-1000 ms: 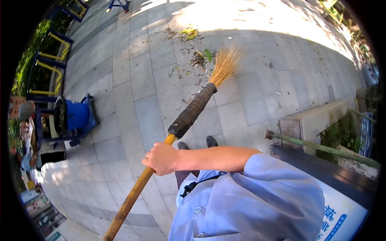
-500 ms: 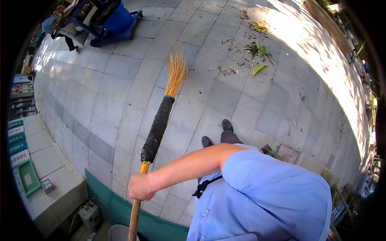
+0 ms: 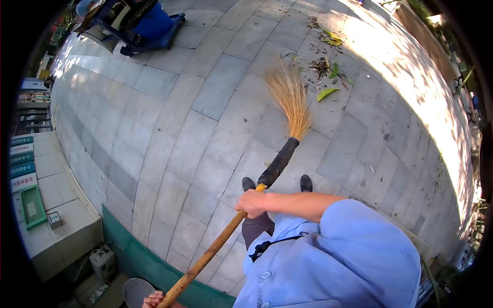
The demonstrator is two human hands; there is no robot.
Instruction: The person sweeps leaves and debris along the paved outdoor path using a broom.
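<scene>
A straw broom (image 3: 290, 105) with a black-wrapped neck and a wooden handle slants across the view. My right hand (image 3: 250, 203) is closed round the handle just below the black wrapping. Lower down, at the bottom edge, my left hand (image 3: 154, 299) grips the handle too, and part of it is cut off by the frame. The bristles fan out, slightly blurred, over the grey paving (image 3: 205, 118). Just beyond their right side lie a yellow-green leaf (image 3: 327, 94) and a small heap of dry leaf litter (image 3: 320, 66).
A blue bin on a wheeled cart (image 3: 154, 23) stands at the upper left, with a person's cap (image 3: 83, 7) behind it. On the left, a pale ledge (image 3: 56, 187) holds a green tray (image 3: 33, 207). A round pail (image 3: 138, 292) sits at the lower left. Sunlight stripes the right side.
The broom head has swung right towards the leaf litter, its bristles spreading. My right hand has moved right and up with the handle. My left hand has come into view on the handle.
</scene>
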